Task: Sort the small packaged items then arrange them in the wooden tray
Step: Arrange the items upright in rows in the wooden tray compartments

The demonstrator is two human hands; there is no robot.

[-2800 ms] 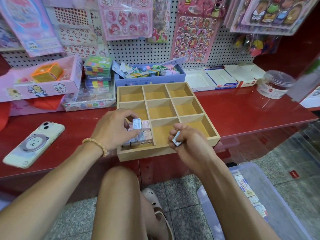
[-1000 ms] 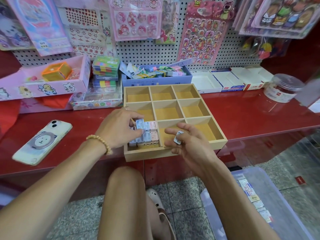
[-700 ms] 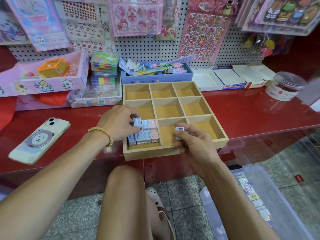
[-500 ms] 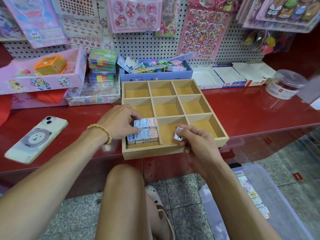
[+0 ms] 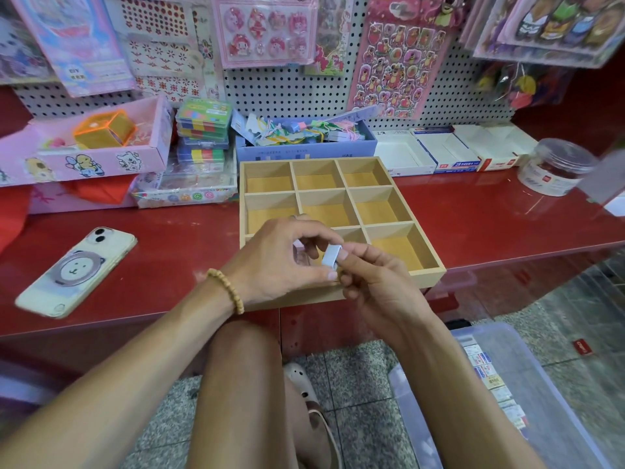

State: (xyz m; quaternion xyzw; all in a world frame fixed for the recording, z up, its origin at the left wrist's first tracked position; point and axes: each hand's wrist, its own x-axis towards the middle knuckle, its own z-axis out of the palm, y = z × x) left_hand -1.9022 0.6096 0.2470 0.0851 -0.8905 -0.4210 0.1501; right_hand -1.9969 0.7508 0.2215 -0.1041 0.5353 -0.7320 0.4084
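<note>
Wooden tray (image 5: 389, 184) — nine compartments in three rows, lying flat on the red tabletop (image 5: 490, 218) with its near edge at the tabletop's front. The two far rows and the near right compartment show bare wood; the near left compartment is mostly hidden behind the hands, with a few pink packets (image 5: 299, 253) glimpsed between the fingers.

Small blue packet (image 5: 331, 256) — held above the tray's near row, tilted on edge, pinched from both sides.

Left hand (image 5: 280, 262) — bead bracelet (image 5: 227, 290) on the wrist; thumb and forefinger narrowed onto the blue packet.

Right hand (image 5: 375, 282) — fingers curled, its grip also closed on the same packet from the right.

Phone (image 5: 77, 270) — in a bear-print case, lying flat on the tabletop well left of the tray.

Blue box (image 5: 304, 148) of mixed small goods — just behind the tray.

Clear lidded jar (image 5: 554, 170) — far right on the tabletop.

Clear plastic bin (image 5: 507, 394) — on the floor lower right, with small labelled packets along one side.
</note>
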